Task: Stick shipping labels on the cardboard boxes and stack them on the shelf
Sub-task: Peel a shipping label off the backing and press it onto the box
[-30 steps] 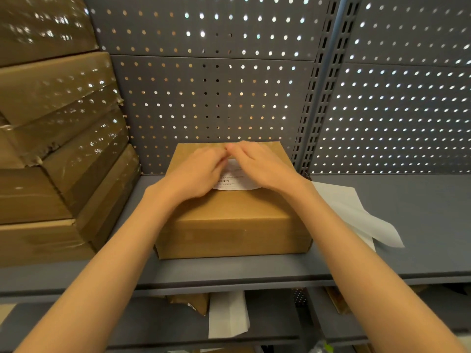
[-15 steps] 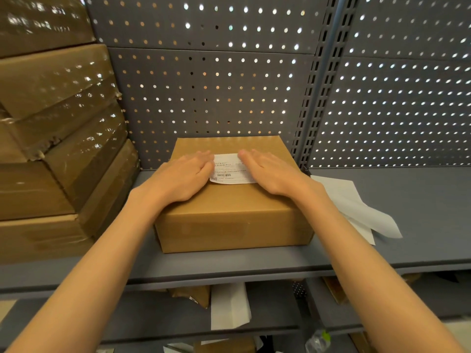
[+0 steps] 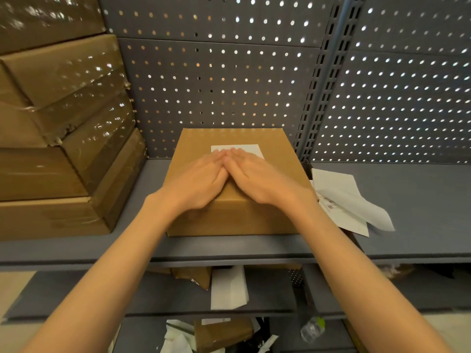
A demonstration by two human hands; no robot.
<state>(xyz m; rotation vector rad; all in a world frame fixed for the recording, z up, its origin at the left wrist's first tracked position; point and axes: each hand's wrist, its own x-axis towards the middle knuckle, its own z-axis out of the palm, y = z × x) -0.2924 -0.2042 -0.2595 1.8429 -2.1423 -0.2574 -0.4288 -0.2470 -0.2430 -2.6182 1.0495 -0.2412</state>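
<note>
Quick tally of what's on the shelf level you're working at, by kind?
Box being labelled: 1
Boxes in the wrapped stack at left: at least 4; its top is cut off
Stuck shipping label: 1
Loose paper sheets at right: about 2, overlapping
Total: about 8

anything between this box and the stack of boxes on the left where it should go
Nothing visible does. The box sits on the shelf under the left hand and right hand, and the strip of shelf between it and the stacked boxes is bare.
</note>
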